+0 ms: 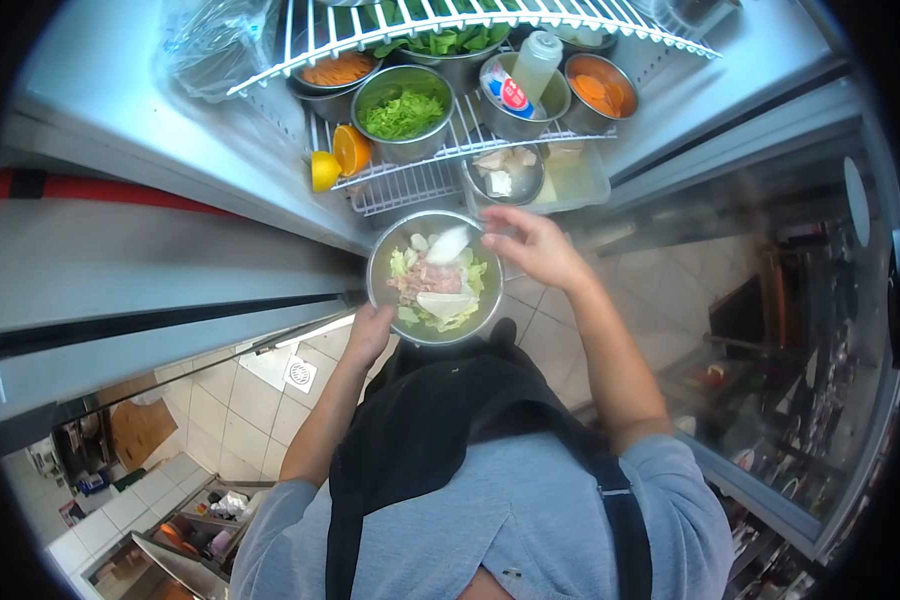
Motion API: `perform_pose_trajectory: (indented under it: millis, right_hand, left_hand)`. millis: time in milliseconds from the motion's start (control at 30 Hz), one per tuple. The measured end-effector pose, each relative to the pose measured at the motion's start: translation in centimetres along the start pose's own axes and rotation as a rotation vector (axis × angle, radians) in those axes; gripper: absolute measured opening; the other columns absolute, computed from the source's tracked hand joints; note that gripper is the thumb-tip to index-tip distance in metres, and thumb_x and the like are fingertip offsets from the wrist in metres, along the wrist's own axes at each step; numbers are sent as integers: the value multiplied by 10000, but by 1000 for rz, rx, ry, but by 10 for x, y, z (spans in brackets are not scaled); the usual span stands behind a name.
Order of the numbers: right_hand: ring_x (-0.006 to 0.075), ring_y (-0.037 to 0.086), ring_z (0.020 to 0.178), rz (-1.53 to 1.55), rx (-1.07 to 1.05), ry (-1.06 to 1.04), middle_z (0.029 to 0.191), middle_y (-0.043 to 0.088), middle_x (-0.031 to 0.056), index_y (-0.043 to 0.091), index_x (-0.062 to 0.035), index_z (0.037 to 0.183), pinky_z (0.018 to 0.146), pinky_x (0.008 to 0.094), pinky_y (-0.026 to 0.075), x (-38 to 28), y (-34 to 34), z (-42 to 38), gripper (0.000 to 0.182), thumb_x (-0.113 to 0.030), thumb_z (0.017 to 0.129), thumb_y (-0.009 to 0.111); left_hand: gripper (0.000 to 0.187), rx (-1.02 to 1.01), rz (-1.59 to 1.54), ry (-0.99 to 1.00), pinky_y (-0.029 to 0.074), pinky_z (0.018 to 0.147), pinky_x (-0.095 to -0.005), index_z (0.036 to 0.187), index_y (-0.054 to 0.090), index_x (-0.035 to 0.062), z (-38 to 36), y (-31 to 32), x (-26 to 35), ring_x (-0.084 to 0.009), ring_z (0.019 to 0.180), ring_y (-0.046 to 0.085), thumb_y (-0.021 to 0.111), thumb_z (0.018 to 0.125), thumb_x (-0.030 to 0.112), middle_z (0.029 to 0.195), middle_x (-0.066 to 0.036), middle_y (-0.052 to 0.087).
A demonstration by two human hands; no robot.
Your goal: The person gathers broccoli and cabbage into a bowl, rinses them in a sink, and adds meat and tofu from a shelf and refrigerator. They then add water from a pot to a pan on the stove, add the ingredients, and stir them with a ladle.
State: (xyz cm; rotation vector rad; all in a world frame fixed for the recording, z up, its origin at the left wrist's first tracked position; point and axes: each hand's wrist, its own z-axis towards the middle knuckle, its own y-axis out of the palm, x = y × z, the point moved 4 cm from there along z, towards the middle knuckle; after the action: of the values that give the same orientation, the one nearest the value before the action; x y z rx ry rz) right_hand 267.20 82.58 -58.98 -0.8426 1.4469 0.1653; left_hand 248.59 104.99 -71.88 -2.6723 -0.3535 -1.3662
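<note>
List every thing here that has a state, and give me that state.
Fridge: open
Bowl: uncovered, filled, held
Left hand: gripping the bowl
Right hand: open, at the bowl's rim
Orange: cut
Lemon: unclear whether cut
Carrots: sliced
Greens: shredded
Bottle: set in a container
Plastic bag: crumpled

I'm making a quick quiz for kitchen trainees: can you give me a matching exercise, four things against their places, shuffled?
1. salad bowl
2. squeeze bottle
3. cut orange
4. drain cover

A. among floor tiles
B. beside a yellow fruit
C. in the left hand
D. inside a metal container

Pairs: 1-C, 2-D, 3-B, 4-A
</note>
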Motion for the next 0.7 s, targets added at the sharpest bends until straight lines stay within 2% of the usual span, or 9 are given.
perform_pose_trajectory:
  millis: [33,100,167,267,333,367,467,667,700]
  right_hand:
    - [80,582,730,1,14,9,991,664,53,616,-56,1216,591,249,491,0,-1,-13,404,-275,880,661]
    - [77,565,661,183,-9,435,922,672,45,641,-34,1155,554,240,471,22,-8,-41,351,-266,891,643]
    - [86,513,498,268,77,681,845,681,46,660,-14,1028,473,224,422,50,-10,-60,246,-225,922,588]
    - [135,586,593,426,198,668,946,681,92,606,-9,1123,526,256,480,67,-5,-49,299,-241,942,553]
    - [220,650,767,908,330,698,1048,649,166,494,31,1234,640,336,546,69,2,-26,383,-245,968,491]
    - [220,650,767,911,337,681,1048,649,166,494,31,1234,640,336,546,68,0,-12,383,-245,968,491]
    - [340,640,991,1025,542,537,1127,566,281,377,105,1268,813,430,552,79,-7,14,400,-177,984,391]
    - [337,629,1008,1052,610,482,1136,575,244,390,106,1261,808,423,554,103,-22,75,380,-137,968,382]
    - [312,629,1012,981,491,447,1139,592,210,423,82,1253,796,408,553,109,-21,87,376,-161,967,401]
  left_hand:
    - [310,-5,20,5,445,781,-295,1022,628,-56,1,0,-2,-147,853,568,496,832,151,917,-62,645]
    - [313,-26,43,13,444,783,-293,1028,626,-56,5,1,-8,-147,852,569,494,834,151,922,-63,646]
    - [312,-45,74,-21,445,782,-293,1028,630,-55,11,-2,-15,-149,853,573,490,838,150,929,-68,650]
    - [311,-86,89,-57,452,763,-287,1026,636,-54,14,-4,-22,-145,844,582,490,843,151,927,-71,653]
    - [309,-92,97,-57,457,766,-286,1019,641,-54,12,-7,-19,-146,851,592,490,842,150,925,-73,657]
    - [307,-69,104,-34,460,773,-287,1011,644,-52,11,-6,-14,-147,857,597,490,840,150,921,-73,659]
    - [313,-56,97,-10,456,780,-289,1017,640,-54,2,-9,-11,-145,856,591,493,838,156,926,-69,656]
    - [327,-87,145,-11,446,811,-282,1044,626,-63,1,-14,-5,-143,881,582,495,844,159,957,-69,656]
    - [327,-87,151,-24,446,811,-282,1044,626,-63,3,-16,-6,-143,881,582,495,844,159,957,-69,656]
